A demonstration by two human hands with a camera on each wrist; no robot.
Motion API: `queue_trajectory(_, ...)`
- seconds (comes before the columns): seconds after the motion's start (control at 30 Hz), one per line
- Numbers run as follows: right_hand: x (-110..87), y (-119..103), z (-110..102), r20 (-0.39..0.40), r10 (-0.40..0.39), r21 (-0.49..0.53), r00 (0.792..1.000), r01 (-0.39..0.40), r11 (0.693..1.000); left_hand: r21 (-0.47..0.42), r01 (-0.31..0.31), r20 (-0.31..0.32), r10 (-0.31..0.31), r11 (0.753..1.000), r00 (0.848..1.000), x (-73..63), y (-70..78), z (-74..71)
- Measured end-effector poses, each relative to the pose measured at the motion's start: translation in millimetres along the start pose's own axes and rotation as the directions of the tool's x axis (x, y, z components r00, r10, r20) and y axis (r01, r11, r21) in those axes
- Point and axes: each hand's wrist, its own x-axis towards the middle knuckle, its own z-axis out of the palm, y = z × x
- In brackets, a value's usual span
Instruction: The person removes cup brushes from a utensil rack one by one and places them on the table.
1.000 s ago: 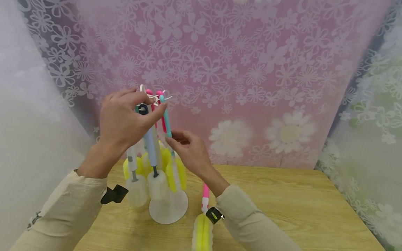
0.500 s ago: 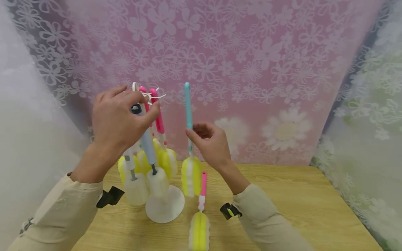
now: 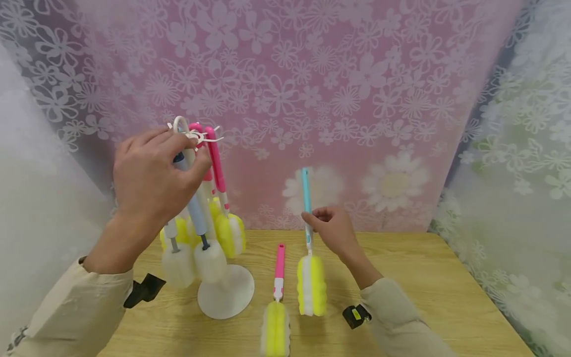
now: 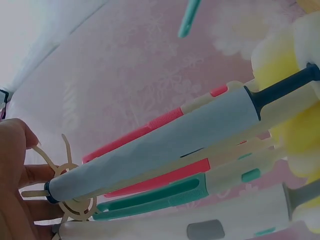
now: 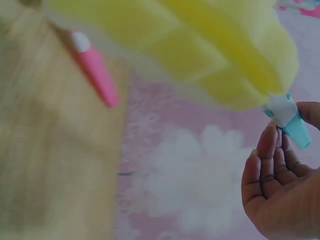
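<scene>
My left hand [image 3: 153, 173] grips the hooked top ring [image 4: 75, 200] of a white stand [image 3: 226, 292], its thumb and fingers at the hooks. Several cup brushes hang there: a blue-handled one [image 3: 195, 213] and a grey-white-handled one [image 4: 145, 230] in front, pink-handled ones [image 3: 216, 166] and a teal-handled one [image 4: 160, 196] behind. Off to the right, my right hand [image 3: 336, 230] pinches another teal-handled sponge brush [image 3: 312, 285] between thumb and fingers. That brush stands upright, its yellow and white sponge downward, over the table.
A pink-handled sponge brush [image 3: 275, 327] lies on the wooden table [image 3: 401, 297] between the stand and the right hand. A pink flowered backdrop [image 3: 276, 99] rises behind the table, with pale curtains [image 3: 535, 208] at the sides.
The right hand has lifted the teal-handled sponge brush away from the stand, then carried it right and down past the pink one on the table. The left hand keeps its hold on the stand's top.
</scene>
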Motion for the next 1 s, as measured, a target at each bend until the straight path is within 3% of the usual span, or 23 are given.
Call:
queue_trajectory(0.2, -3.4, 50.3, 10.8, 0.038, 0.145, -0.064, 0.989, -0.142, 0.988, 0.01, -0.013, 0.006, 0.013, 1.0, 1.0, -1.2, -0.4, -0.5)
queue_trajectory(0.4, -11.4, 76.1, 22.9, 0.106, 0.24, -0.101, 0.965, -0.23, 0.968, 0.008, -0.032, -0.009, 0.032, 0.999, 0.999, -2.5, -0.8, 0.1)
queue_trajectory(0.67, -14.1, 92.2, 32.9, 0.162, 0.269, -0.208, 0.949, -0.233, 0.95, -0.001, -0.075, -0.045, 0.075, 0.997, 0.996, -2.2, -0.4, 2.2)
queue_trajectory(1.0, -11.6, 105.5, 43.2, 0.199, 0.27, -0.22, 0.942, -0.225, 0.949, 0.008, -0.094, -0.071, 0.095, 0.995, 0.993, -2.1, -2.6, 3.9)
